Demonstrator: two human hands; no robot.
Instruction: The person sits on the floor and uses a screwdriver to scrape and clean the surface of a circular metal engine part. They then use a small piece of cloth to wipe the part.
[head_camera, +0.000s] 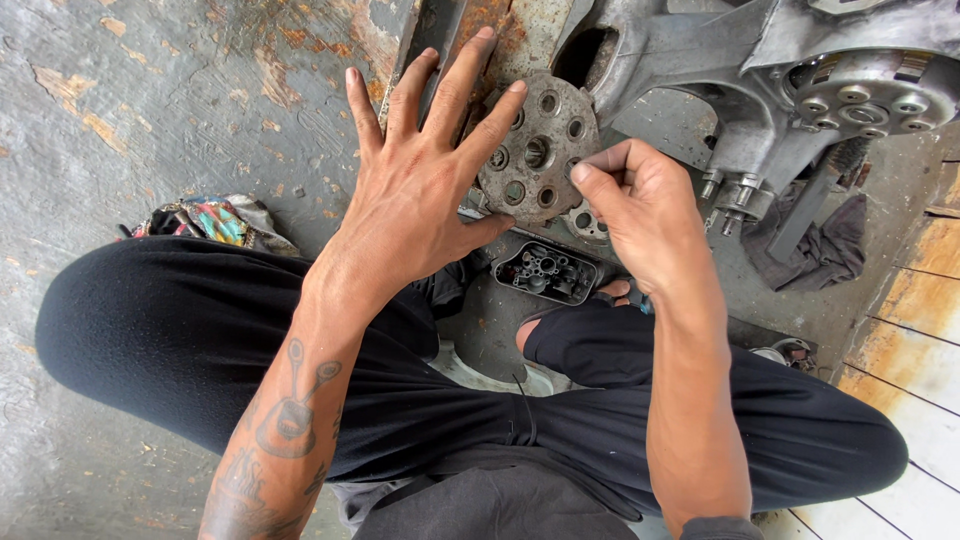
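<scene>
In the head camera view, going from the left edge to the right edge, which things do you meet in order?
Colourful rag → left hand → round metal disc with holes → right hand → dark grey cloth → pale wooden boards.

Bare forearms w/ dark tattoos on left one, black trousers, grey shirt hem.

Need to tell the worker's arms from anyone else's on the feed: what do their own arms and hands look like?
Both hands are bare, no gloves, rings or watch. The left hand joins a forearm with dark tattoos, line figures with round heads. The right hand has a plain bare forearm. No sleeves reach the forearms; black trousers show below.
</scene>
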